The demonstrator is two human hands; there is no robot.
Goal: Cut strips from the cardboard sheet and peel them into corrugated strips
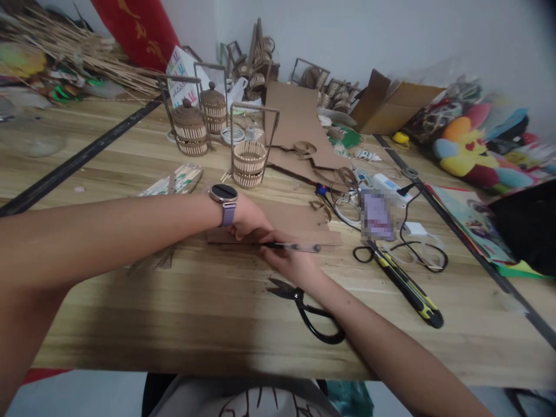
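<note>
My left hand (249,217), with a watch on its wrist, reaches across to a flat piece of brown cardboard (299,217) on the table. Its fingers are curled down against the cardboard near the front edge. My right hand (297,260) grips a slim metal tool (306,248) that looks like a small knife, with two dark spots on its handle. The dark narrow end of the tool points left along the cardboard's front edge, close to the left fingers. Black-handled scissors (315,313) lie beside my right forearm, blades slightly apart.
Beyond my hands stand a small open slatted bucket (249,162) and lidded ones (190,130). A yellow-black box cutter (406,284), cables and a blurred-out phone (377,215) lie right. Stick packs (176,179) lie left; a large cardboard sheet (293,116) and box (395,104) stand behind.
</note>
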